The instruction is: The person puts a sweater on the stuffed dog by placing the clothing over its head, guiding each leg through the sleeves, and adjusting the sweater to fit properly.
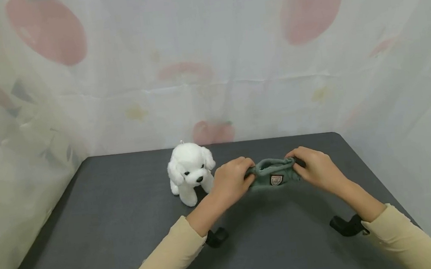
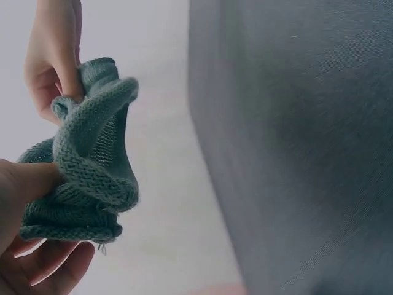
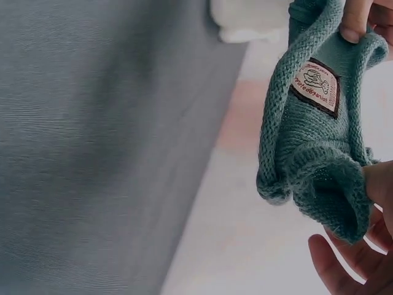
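Left hand: the left hand [image 1: 231,181] pinches the left edge of a small grey-green knitted garment with a ribbed rim [image 1: 273,175], thumb on the knit and fingers curled beneath it.
Right hand: the right hand [image 1: 317,168] grips the opposite edge, fingers curled over the rim.
Garment: it hangs stretched between the two hands, held just above the dark grey table top [image 1: 103,234], its opening upward; a small beige patch with a dark border [image 1: 276,180] faces the person.
Wrist views: the knit is bunched and folded around the fingers [image 2: 37,184] at each end.
Toy: a white plush puppy with black eyes and nose [image 1: 190,171] stands on the table just beside the left hand.
Sleeves: both arms wear cream long sleeves [image 1: 162,263].
Backdrop: a sheer white curtain printed with red fruit [image 1: 208,65] hangs behind the table.
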